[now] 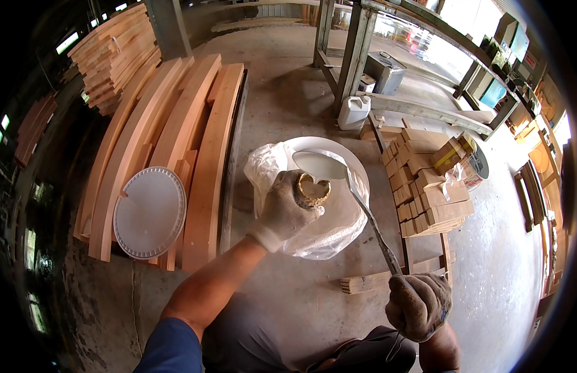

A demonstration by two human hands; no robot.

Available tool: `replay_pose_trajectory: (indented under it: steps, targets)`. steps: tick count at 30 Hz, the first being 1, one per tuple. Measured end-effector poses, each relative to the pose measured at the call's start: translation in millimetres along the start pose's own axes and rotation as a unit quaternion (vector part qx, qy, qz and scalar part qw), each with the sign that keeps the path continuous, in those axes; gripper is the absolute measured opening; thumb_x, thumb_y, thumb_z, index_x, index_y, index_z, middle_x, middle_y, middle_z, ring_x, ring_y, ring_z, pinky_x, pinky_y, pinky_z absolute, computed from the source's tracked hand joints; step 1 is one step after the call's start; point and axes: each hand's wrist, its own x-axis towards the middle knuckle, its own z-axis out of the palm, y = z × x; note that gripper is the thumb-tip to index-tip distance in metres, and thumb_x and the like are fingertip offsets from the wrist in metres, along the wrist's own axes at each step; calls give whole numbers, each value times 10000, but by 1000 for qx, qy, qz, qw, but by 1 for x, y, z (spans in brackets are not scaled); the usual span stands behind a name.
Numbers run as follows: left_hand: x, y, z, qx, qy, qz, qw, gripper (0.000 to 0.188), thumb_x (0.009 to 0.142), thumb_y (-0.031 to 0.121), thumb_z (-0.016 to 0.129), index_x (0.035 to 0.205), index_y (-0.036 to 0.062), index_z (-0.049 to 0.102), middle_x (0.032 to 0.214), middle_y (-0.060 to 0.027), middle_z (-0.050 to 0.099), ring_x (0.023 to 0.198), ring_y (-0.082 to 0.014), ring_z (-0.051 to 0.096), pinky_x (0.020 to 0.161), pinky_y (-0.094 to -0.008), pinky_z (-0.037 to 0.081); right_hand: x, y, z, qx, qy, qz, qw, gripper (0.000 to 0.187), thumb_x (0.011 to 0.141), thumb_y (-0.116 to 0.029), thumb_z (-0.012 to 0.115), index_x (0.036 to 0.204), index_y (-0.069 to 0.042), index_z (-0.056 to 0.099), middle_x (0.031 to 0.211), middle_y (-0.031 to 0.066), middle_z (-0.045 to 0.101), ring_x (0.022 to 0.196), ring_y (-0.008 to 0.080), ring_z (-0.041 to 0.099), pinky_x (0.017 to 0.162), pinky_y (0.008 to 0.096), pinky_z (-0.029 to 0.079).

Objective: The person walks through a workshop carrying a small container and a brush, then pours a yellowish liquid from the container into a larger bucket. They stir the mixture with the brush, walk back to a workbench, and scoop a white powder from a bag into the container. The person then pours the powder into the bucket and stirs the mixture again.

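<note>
My left hand (283, 208), in a pale work glove, is closed round a small round cup (313, 189) with a crusted, yellowish-brown rim. My right hand (419, 304), in a darker soiled glove, grips the end of a long-handled ladle (377, 229). The ladle's bowl is just beyond the cup and looks filled with something whitish. Both are over a white bucket (347, 149) lined with a clear plastic bag (267, 163), whose loose edge spills over the left side. What lies deeper in the bucket is hard to make out.
Left of the bucket, long wooden beams (204, 155) carry a white round lid (150, 214). Behind them rises a stack of boards (117, 56). On the right are stacked wood blocks (428, 186) and a pail (477, 169). A white jug (354, 112) stands by a metal frame (357, 56).
</note>
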Motion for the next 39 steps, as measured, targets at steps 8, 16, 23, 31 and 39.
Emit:
replay_pose_trajectory:
  steps: [8, 16, 23, 31, 39]
  targets:
    - [0, 1, 0, -5, -2, -13, 1000, 601, 645, 181, 942, 1146, 13, 655, 1109, -169, 696, 1036, -339, 692, 933, -447, 566, 0, 0, 1, 6, 1, -1, 1000, 600, 773, 32, 720, 1365, 47, 620, 903, 106, 716, 652, 227, 702, 540, 359, 584]
    - [0, 3, -1, -5, -2, -23, 1000, 581, 666, 182, 925, 1151, 9, 657, 1120, -173, 700, 1046, -341, 693, 950, -449, 562, -3, 1, 4, -7, 5, -7, 1000, 610, 767, 38, 715, 1370, 43, 618, 895, 99, 724, 639, 212, 688, 529, 348, 563]
    - [1, 3, -1, 2, -2, -5, 1000, 572, 675, 177, 917, 1158, 10, 658, 1114, -177, 702, 1055, -354, 689, 955, -451, 562, -1, 0, 4, -2, 7, 0, 1000, 584, 760, 34, 720, 1339, 36, 641, 915, 108, 733, 662, 222, 709, 539, 350, 572]
    - [1, -1, -2, 3, 6, 6, 1000, 560, 662, 176, 923, 1130, 15, 661, 1090, -168, 695, 1018, -350, 693, 933, -448, 568, 0, -2, 5, -1, 10, 2, 1000, 570, 773, 39, 718, 1337, 36, 639, 902, 99, 720, 662, 229, 712, 547, 351, 582]
    - [2, 8, -2, -25, 7, -38, 999, 567, 684, 151, 920, 1179, 19, 679, 1152, -157, 723, 1058, -302, 720, 963, -417, 581, -6, 0, 1, -2, 35, 40, 999, 495, 801, 71, 702, 1292, 29, 662, 881, 98, 704, 634, 240, 692, 540, 365, 568]
